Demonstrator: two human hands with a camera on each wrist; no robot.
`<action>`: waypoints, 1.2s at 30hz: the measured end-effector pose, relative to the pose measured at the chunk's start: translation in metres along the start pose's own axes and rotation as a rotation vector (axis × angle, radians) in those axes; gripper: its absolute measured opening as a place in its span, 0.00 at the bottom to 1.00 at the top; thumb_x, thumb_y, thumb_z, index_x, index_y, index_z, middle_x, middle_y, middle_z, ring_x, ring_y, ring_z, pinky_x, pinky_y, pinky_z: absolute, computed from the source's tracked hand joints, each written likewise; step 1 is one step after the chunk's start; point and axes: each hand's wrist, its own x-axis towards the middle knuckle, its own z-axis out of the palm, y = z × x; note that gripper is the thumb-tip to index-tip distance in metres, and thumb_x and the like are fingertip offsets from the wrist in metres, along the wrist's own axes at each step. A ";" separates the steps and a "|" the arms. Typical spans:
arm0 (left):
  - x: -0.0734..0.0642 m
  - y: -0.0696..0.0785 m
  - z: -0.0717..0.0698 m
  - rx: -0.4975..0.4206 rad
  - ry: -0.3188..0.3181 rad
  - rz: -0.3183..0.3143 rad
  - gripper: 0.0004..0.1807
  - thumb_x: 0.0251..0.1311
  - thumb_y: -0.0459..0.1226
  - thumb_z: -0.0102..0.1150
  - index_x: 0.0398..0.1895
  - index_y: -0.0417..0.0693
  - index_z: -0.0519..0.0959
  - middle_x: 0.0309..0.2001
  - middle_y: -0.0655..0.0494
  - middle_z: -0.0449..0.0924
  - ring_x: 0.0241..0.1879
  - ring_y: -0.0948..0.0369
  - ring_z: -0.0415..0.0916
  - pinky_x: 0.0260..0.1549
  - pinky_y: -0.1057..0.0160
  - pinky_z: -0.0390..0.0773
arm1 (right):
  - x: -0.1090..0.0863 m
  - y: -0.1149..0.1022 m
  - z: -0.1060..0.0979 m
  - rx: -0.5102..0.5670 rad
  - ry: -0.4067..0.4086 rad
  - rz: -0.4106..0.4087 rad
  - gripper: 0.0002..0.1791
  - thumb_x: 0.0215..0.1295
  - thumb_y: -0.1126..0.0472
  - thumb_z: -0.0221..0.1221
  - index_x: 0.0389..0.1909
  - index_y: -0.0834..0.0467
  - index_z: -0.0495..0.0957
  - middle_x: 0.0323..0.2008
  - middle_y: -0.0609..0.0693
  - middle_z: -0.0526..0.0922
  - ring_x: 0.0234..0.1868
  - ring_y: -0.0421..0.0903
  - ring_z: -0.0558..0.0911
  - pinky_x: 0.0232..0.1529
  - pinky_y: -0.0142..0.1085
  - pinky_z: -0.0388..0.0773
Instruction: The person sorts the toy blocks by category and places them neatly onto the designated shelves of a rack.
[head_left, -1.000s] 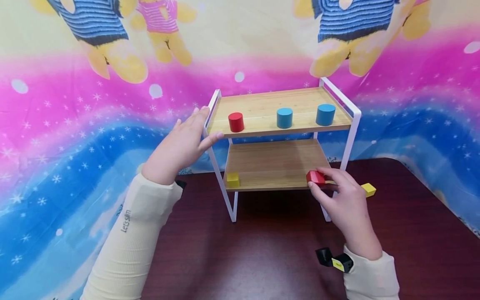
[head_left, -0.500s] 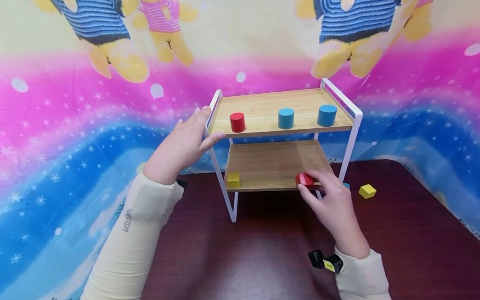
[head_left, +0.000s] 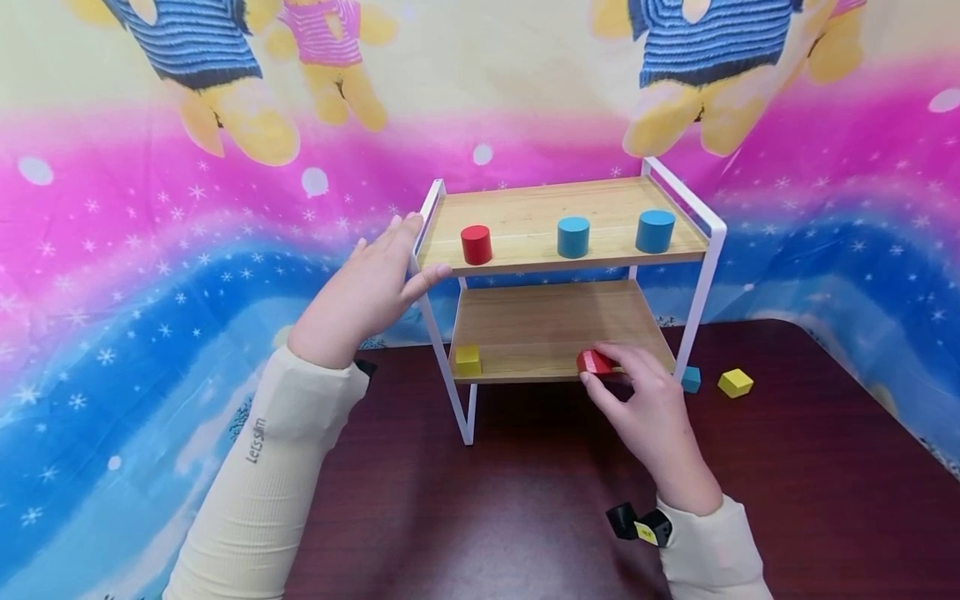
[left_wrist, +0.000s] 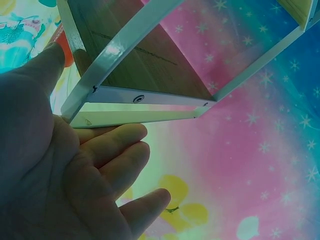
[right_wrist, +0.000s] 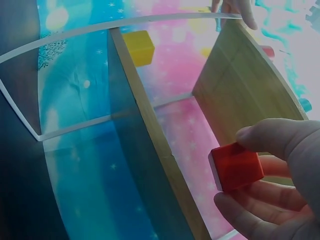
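My right hand (head_left: 651, 417) pinches a red cube (head_left: 592, 362) between thumb and fingers, at the front of the lower shelf (head_left: 540, 317). In the right wrist view the red cube (right_wrist: 236, 167) appears a little apart from the shelf board. The left hand (head_left: 360, 292), fingers straight, rests against the left side of the white-framed rack (head_left: 442, 367); the left wrist view has its fingers (left_wrist: 117, 142) along the top rail. A yellow cube (head_left: 468, 361) sits at the lower shelf's left end. On the top shelf (head_left: 525, 208) stand a red cylinder (head_left: 476, 245) and two blue cylinders (head_left: 573, 237).
Right of the rack, a yellow block (head_left: 736, 382) lies on the dark table (head_left: 480, 500). Beside it is a blue block (head_left: 692, 380), partly hidden by the rack's right leg. A printed cloth (head_left: 187, 217) hangs behind.
My right hand has moved left along the lower shelf's front with the red cube, uncovering the blue block on the table. The left hand stays in place.
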 end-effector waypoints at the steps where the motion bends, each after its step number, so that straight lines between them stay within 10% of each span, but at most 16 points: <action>1: 0.000 0.000 0.000 0.000 0.000 0.000 0.48 0.72 0.61 0.48 0.83 0.45 0.42 0.81 0.43 0.47 0.80 0.48 0.45 0.76 0.42 0.42 | 0.000 0.000 0.001 0.000 -0.001 0.002 0.24 0.56 0.68 0.74 0.55 0.64 0.82 0.51 0.62 0.83 0.50 0.58 0.82 0.43 0.55 0.85; 36: 0.002 -0.004 0.000 0.002 -0.007 0.007 0.49 0.71 0.62 0.47 0.83 0.47 0.43 0.81 0.45 0.47 0.80 0.50 0.44 0.76 0.42 0.41 | 0.012 -0.009 0.040 0.030 -0.030 -0.023 0.22 0.56 0.63 0.75 0.52 0.61 0.84 0.49 0.58 0.84 0.47 0.53 0.83 0.45 0.51 0.86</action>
